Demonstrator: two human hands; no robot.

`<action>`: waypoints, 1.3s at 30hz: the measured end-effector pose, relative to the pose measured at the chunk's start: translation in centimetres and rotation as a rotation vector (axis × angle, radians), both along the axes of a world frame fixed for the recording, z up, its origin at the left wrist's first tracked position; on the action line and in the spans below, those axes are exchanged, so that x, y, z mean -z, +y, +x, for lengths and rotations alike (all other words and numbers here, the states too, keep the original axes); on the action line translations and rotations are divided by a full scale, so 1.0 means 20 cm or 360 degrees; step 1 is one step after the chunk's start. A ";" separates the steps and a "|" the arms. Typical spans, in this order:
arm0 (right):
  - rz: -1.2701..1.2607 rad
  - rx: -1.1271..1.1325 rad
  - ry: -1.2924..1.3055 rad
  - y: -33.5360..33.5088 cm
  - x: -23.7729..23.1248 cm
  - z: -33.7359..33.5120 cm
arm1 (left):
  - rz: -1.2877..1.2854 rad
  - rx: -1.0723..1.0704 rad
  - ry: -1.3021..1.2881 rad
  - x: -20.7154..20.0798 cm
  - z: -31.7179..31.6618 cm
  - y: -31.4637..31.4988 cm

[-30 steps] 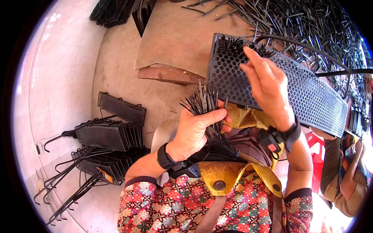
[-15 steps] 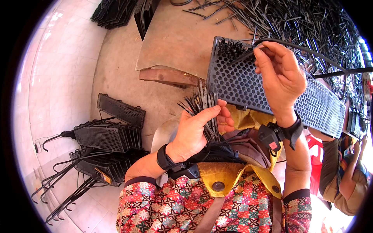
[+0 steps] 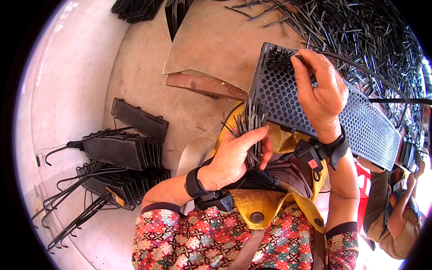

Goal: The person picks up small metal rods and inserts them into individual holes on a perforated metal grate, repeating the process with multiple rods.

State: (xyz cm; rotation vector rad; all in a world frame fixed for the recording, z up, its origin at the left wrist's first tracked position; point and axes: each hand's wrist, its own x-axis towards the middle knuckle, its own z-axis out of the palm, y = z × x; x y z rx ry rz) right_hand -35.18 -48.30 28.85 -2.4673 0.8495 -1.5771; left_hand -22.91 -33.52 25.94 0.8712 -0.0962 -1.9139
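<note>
Over on the far left, a stack of finished black perforated plastic grids with long hooked wire handles (image 3: 114,168) lies on the pale tiled floor (image 3: 67,90), and one loose black grid panel (image 3: 139,119) leans just behind the stack. Nearer the middle, a bent sheet of brown cardboard (image 3: 211,49) rests on the ground, its lower edge folded over. The left hand (image 3: 236,155) is clenched around a bundle of thin black metal rods (image 3: 252,130), thumb across the front, the rod ends fanning upward just below the bottom edge of the panel. A black strap with a small device circles that wrist. Right of it, a long black perforated plastic panel with honeycomb holes (image 3: 360,123) is propped tilted over the person's lap on a yellow-brown apron (image 3: 279,139). The right hand (image 3: 319,92) presses on the panel's upper left part, fingers pinched together on a rod set among those already standing in the holes at that corner. Beyond it, at the upper right, a big loose heap of black rods (image 3: 369,40) covers the ground. Another person's sleeve and hand (image 3: 405,198) show at the right edge
</note>
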 end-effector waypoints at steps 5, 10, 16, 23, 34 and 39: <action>-0.0127 -0.0282 0.0327 -0.06 0.04 0.00 | 0.0082 -0.0096 -0.0088 -0.04 -0.03 -0.01; -0.0128 -0.0190 0.0848 -0.08 -0.07 0.03 | 0.0065 -0.0163 -0.0182 -0.03 -0.03 0.00; -0.0176 -0.0390 0.0900 -0.14 -0.10 0.01 | 0.0028 -0.0138 -0.0255 -0.04 -0.06 -0.02; -0.0148 -0.0195 0.1008 -0.07 -0.10 0.00 | 0.0035 -0.0181 -0.0292 -0.05 -0.06 -0.01; -0.0340 -0.0255 0.1041 -0.08 -0.05 0.03 | 0.0012 -0.0176 -0.0337 -0.04 -0.07 -0.01; 0.0515 -0.0278 0.0617 -0.02 -0.07 -0.05 | -0.0089 -0.0217 -0.0333 -0.05 -0.06 -0.01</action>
